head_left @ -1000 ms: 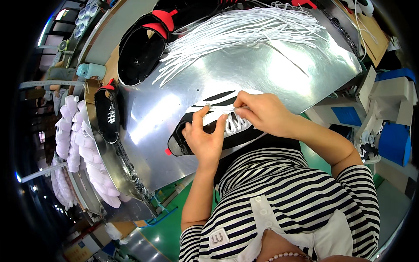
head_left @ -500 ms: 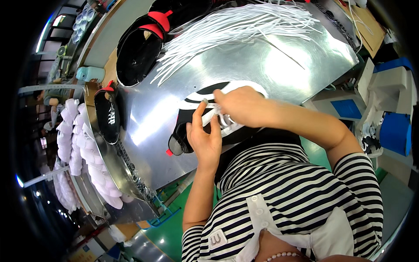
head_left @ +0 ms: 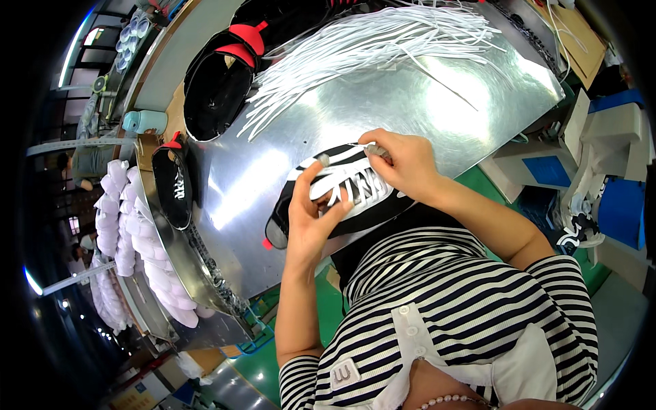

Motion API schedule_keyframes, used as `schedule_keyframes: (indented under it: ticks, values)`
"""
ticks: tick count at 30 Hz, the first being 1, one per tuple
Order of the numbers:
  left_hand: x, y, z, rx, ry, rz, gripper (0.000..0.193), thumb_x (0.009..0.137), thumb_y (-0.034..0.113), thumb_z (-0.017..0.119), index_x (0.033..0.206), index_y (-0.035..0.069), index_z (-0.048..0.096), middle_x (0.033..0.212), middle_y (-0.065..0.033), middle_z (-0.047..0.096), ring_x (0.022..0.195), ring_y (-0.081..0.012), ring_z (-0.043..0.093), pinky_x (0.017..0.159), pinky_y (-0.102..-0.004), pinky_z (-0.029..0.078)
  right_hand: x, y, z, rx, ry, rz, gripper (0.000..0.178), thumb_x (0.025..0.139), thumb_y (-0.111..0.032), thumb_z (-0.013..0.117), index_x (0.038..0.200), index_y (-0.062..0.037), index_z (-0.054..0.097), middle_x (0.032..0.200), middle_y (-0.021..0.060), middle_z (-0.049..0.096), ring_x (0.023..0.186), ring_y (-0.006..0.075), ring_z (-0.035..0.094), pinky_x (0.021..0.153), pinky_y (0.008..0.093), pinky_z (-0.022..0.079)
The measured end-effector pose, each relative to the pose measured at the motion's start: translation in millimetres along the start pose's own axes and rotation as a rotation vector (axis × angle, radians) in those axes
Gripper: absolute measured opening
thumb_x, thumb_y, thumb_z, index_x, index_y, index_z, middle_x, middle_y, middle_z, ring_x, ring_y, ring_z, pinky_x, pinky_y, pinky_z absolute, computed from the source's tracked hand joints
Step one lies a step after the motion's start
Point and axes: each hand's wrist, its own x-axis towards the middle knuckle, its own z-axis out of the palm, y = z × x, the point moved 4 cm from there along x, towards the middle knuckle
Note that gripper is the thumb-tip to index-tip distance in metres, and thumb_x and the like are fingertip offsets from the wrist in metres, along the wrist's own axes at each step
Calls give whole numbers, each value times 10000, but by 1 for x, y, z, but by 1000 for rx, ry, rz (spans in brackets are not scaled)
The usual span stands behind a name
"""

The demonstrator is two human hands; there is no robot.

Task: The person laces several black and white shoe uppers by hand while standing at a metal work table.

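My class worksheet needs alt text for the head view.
A person's left hand and right hand work at a black-and-white laced shoe on a shiny metal table. A heap of white laces lies beyond it.

This is looking like a workshop for shoes. A black and white shoe [head_left: 345, 179] is lying on a big shiny metal counter [head_left: 263, 260], and a large pile of loose white laces [head_left: 369, 51] is spreading across the top of it. More dark shoes with red tabs are sitting around the edge, such as a large one [head_left: 212, 102] at the top left and a laced one [head_left: 173, 191] below it. Off to the left, lots of pale, rounded pieces [head_left: 150, 260] are making long rows. Green floor [head_left: 331, 318] is showing under the counter. A long bright light [head_left: 76, 48] is shining far back, and part of another person [head_left: 87, 164] is showing there too.
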Motion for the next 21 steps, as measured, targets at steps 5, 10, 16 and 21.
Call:
schedule_keyframes:
  ticks: [5,10,16,21]
  values:
    - [-2,-3,-3,2,56,-119,551,832,-64,680,1327,12,449,1116,-90,618,995,-148,619,887,-281,508,0,-22,-12,86,-93,-355,205,736,-91,702,929,-156,676,689,-20,604,555,178,597,479,308,441]
    - [2,-2,2,34,7,-99,502,877,30,675,1335,27,467,1089,-70,625,979,-134,606,851,-273,499,-5,-32,4,-56,-113,-506,217,696,-97,727,890,-182,679,684,-27,579,587,161,604,478,310,442]
    - [15,-6,-3,50,103,-63,384,999,219,546,1320,21,473,1003,-73,642,860,-114,599,761,-266,480,-23,-79,-18,281,-131,-680,105,753,-69,733,849,-99,701,575,-6,485,449,148,506,394,295,372]
    - [27,-10,-6,86,61,-79,397,1001,216,541,1338,24,456,991,-86,647,893,-122,618,787,-291,496,-32,-53,-3,210,-207,-371,189,773,-95,743,956,-74,703,669,36,573,529,191,572,459,298,435]
